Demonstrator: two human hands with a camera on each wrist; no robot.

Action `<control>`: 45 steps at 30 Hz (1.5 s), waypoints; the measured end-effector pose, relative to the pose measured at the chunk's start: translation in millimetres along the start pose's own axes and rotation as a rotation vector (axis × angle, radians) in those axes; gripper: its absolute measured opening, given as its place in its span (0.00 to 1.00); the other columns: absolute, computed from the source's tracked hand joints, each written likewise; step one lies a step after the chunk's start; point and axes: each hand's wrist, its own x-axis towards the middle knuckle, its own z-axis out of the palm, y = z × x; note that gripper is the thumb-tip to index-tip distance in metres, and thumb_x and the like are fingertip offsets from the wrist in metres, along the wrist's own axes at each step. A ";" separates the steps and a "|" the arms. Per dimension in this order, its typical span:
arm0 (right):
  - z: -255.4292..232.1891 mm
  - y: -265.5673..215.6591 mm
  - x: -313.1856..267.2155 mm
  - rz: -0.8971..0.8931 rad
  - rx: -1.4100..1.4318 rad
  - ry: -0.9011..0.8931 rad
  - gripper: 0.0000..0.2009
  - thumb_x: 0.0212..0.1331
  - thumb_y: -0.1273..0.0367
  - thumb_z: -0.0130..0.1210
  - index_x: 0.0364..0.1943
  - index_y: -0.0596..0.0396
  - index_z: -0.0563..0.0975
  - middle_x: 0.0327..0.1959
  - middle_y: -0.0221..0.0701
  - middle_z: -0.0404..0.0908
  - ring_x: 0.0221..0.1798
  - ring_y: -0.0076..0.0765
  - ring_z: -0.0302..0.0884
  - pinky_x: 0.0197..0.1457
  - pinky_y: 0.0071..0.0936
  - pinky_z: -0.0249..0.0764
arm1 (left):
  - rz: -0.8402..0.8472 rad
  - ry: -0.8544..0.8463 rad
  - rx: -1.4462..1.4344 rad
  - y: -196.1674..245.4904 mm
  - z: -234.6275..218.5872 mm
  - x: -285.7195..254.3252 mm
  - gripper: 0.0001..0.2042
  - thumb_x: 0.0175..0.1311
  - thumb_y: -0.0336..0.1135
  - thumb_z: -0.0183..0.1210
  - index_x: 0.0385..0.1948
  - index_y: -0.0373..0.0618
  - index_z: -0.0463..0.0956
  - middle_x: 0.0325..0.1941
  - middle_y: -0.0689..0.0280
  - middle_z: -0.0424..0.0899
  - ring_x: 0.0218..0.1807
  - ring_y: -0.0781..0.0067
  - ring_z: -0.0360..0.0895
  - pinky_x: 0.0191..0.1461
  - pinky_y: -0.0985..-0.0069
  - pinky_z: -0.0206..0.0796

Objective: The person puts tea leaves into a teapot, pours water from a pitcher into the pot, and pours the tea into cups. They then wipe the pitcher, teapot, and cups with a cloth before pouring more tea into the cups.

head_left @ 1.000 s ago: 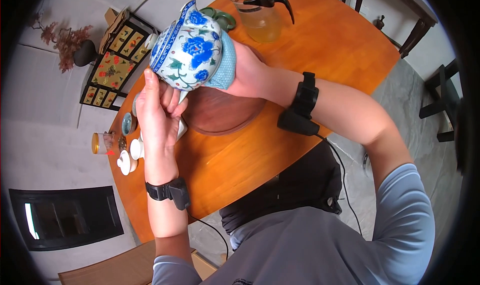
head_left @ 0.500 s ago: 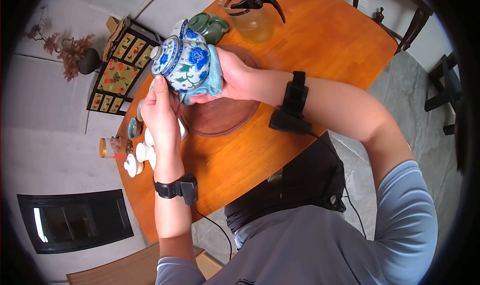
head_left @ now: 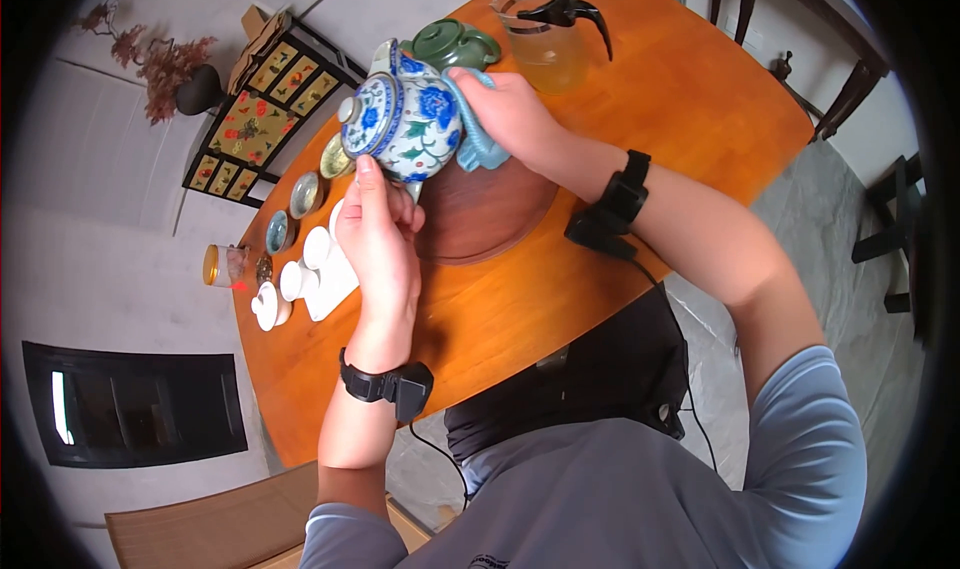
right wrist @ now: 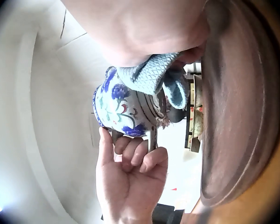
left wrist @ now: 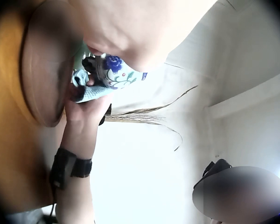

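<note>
A white teapot with blue flowers [head_left: 425,134] is held tilted above the round brown tray [head_left: 490,214], its lid on. My left hand [head_left: 380,234] grips its handle with curled fingers, the thumb near the lid's rim; the right wrist view shows this hand [right wrist: 133,177] below the teapot [right wrist: 119,102]. In my right hand [head_left: 510,119] is a light blue cloth [head_left: 480,149], pinched at the teapot's base side. The cloth [right wrist: 149,74] lies against the pot in the right wrist view. Part of my right fingers is hidden behind the cloth.
Behind the teapot stand a green teapot [head_left: 452,45] and a glass pitcher [head_left: 545,54] of yellowish liquid. Small bowls [head_left: 307,195], white cups [head_left: 297,281], a lidded white cup [head_left: 270,307] and a jar [head_left: 222,266] line the table's left side.
The teapot has turned, bringing its lid more into view. My right hand has shifted from under the pot to its right side, bunching the cloth. My left hand keeps hold of the handle.
</note>
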 end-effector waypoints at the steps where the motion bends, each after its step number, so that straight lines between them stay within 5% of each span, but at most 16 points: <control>1: -2.0 0.4 2.2 -0.060 -0.032 -0.010 0.21 0.74 0.54 0.55 0.37 0.61 0.85 0.30 0.29 0.86 0.34 0.24 0.80 0.41 0.29 0.76 | -0.018 -0.005 -0.013 -0.5 -0.5 -2.5 0.23 0.84 0.47 0.50 0.21 0.54 0.61 0.18 0.77 0.56 0.21 0.81 0.53 0.26 0.77 0.50; 6: -15.3 -7.1 9.1 -0.087 -0.182 -0.018 0.24 0.73 0.51 0.56 0.35 0.61 0.85 0.27 0.27 0.84 0.31 0.23 0.78 0.40 0.29 0.75 | -0.090 -0.063 -0.091 -14.9 -7.8 -12.3 0.20 0.84 0.49 0.48 0.26 0.53 0.62 0.22 0.76 0.56 0.28 0.77 0.57 0.36 0.73 0.55; 12: -24.6 -2.5 14.3 -0.253 -0.530 -0.104 0.15 0.64 0.58 0.62 0.36 0.58 0.84 0.25 0.36 0.83 0.29 0.37 0.80 0.36 0.35 0.76 | -0.122 -0.030 -0.083 -33.0 -5.5 -20.1 0.17 0.82 0.51 0.48 0.36 0.48 0.69 0.26 0.73 0.63 0.33 0.76 0.64 0.44 0.71 0.63; 14: -18.9 -3.0 9.7 -0.442 -0.607 0.006 0.12 0.62 0.62 0.63 0.41 0.56 0.84 0.31 0.37 0.85 0.36 0.42 0.84 0.41 0.37 0.78 | -0.126 -0.011 -0.069 -37.5 -4.9 -21.6 0.17 0.82 0.52 0.48 0.37 0.48 0.69 0.26 0.73 0.64 0.33 0.76 0.65 0.45 0.71 0.65; 18: -18.5 -10.7 0.3 -0.498 -0.740 -0.052 0.13 0.60 0.65 0.63 0.46 0.54 0.83 0.40 0.39 0.84 0.46 0.46 0.86 0.48 0.39 0.80 | -0.083 -0.010 -0.007 -45.9 -2.1 -25.7 0.17 0.83 0.52 0.48 0.38 0.47 0.71 0.30 0.72 0.65 0.36 0.77 0.66 0.48 0.70 0.69; 20: -18.4 -13.6 -0.1 -0.689 -0.877 -0.203 0.16 0.60 0.63 0.65 0.51 0.51 0.83 0.46 0.38 0.82 0.51 0.46 0.84 0.54 0.40 0.80 | -0.087 -0.030 -0.023 -49.7 -4.8 -27.2 0.16 0.83 0.50 0.48 0.41 0.46 0.73 0.33 0.70 0.69 0.39 0.77 0.69 0.52 0.70 0.70; 23: -11.7 -22.3 -13.3 -0.579 -0.952 -0.225 0.23 0.58 0.56 0.69 0.55 0.49 0.81 0.49 0.37 0.82 0.52 0.47 0.84 0.55 0.40 0.80 | -0.074 -0.127 0.002 -47.7 1.9 -31.0 0.16 0.84 0.45 0.48 0.55 0.41 0.76 0.42 0.68 0.80 0.50 0.78 0.76 0.59 0.73 0.71; 26: 1.0 -43.6 -36.6 -0.451 -1.056 -0.269 0.30 0.55 0.49 0.72 0.58 0.48 0.80 0.52 0.37 0.81 0.53 0.48 0.84 0.55 0.39 0.80 | -0.087 -0.276 0.134 -34.8 -1.5 -31.2 0.17 0.84 0.44 0.47 0.57 0.41 0.76 0.43 0.70 0.81 0.51 0.82 0.76 0.60 0.76 0.70; 31: 11.9 -42.2 -54.2 -0.445 -1.182 -0.341 0.42 0.50 0.44 0.74 0.68 0.45 0.71 0.59 0.40 0.78 0.60 0.52 0.82 0.61 0.45 0.79 | -0.156 -0.290 0.307 -46.5 -25.9 -34.3 0.10 0.80 0.33 0.53 0.53 0.39 0.79 0.45 0.71 0.84 0.51 0.85 0.76 0.55 0.76 0.71; 34: 13.9 -43.6 -56.9 -0.444 -1.190 -0.350 0.43 0.50 0.45 0.74 0.69 0.46 0.70 0.60 0.42 0.77 0.61 0.53 0.81 0.62 0.45 0.79 | -0.244 -0.281 0.403 -25.6 -26.5 -43.5 0.09 0.74 0.28 0.57 0.51 0.38 0.79 0.46 0.68 0.84 0.51 0.79 0.77 0.49 0.75 0.71; 36: 16.8 -44.0 -60.2 -0.444 -1.209 -0.349 0.43 0.50 0.46 0.74 0.69 0.47 0.70 0.61 0.43 0.77 0.61 0.53 0.81 0.62 0.45 0.78 | 0.237 -0.294 0.770 -28.2 -31.4 -46.4 0.11 0.68 0.29 0.63 0.49 0.39 0.80 0.48 0.64 0.82 0.53 0.67 0.76 0.52 0.70 0.69; 39: 18.1 -43.2 -59.9 -0.457 -1.227 -0.365 0.42 0.51 0.50 0.74 0.69 0.48 0.69 0.61 0.43 0.77 0.61 0.54 0.81 0.62 0.44 0.79 | 0.399 -0.361 1.036 -12.5 -43.2 -59.8 0.12 0.61 0.28 0.67 0.46 0.43 0.82 0.49 0.62 0.79 0.56 0.56 0.74 0.58 0.64 0.66; 41: 15.1 -37.0 -52.9 -0.473 -1.230 -0.386 0.41 0.52 0.52 0.74 0.69 0.49 0.69 0.61 0.43 0.78 0.61 0.54 0.81 0.61 0.42 0.79 | 0.415 -0.386 1.039 -15.4 -55.7 -65.5 0.12 0.59 0.28 0.68 0.44 0.45 0.83 0.50 0.62 0.80 0.56 0.56 0.74 0.61 0.61 0.64; 43: 10.3 -25.9 -39.8 -0.496 -0.827 -0.420 0.33 0.55 0.59 0.73 0.65 0.51 0.74 0.57 0.43 0.83 0.57 0.52 0.83 0.58 0.39 0.80 | 0.450 -0.400 1.035 -17.5 -63.5 -65.7 0.11 0.55 0.28 0.71 0.41 0.47 0.84 0.49 0.63 0.79 0.55 0.55 0.74 0.61 0.60 0.66; 45: 6.6 -31.0 -34.9 -0.469 -0.960 -0.398 0.28 0.56 0.61 0.72 0.61 0.52 0.77 0.53 0.42 0.85 0.54 0.51 0.84 0.56 0.39 0.80 | 0.439 -0.383 0.991 -21.8 -70.6 -63.9 0.11 0.55 0.27 0.70 0.40 0.47 0.84 0.48 0.63 0.79 0.55 0.55 0.74 0.60 0.61 0.68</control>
